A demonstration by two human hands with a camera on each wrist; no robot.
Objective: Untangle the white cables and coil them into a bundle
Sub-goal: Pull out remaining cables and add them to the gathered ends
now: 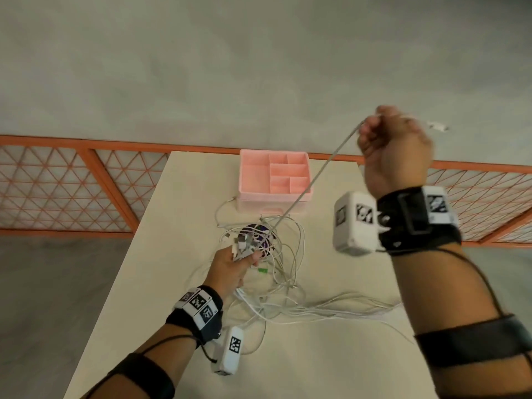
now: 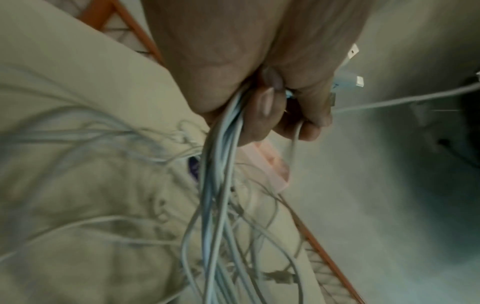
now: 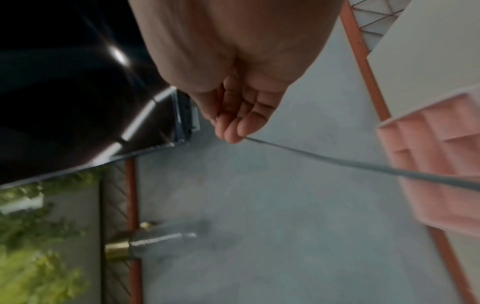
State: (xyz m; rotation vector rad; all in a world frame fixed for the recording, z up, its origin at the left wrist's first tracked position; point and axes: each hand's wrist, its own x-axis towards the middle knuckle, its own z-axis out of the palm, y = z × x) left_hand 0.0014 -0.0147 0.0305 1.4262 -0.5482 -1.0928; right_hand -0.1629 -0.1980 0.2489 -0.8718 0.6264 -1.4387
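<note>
White cables, pink organizer, cream table, orange lattice fence.

Tangled white cables, one taut

- Bare workroom or staged recording space, not a home: grey concrete floor.
- Orange mesh barrier fences the area.
- Single plain cream table carrying a pink compartment organiser.

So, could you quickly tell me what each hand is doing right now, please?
Left hand: closed, gripping a bunch of white cables.
Right hand: closed, pinching one taut white cable, raised above the table.
</note>
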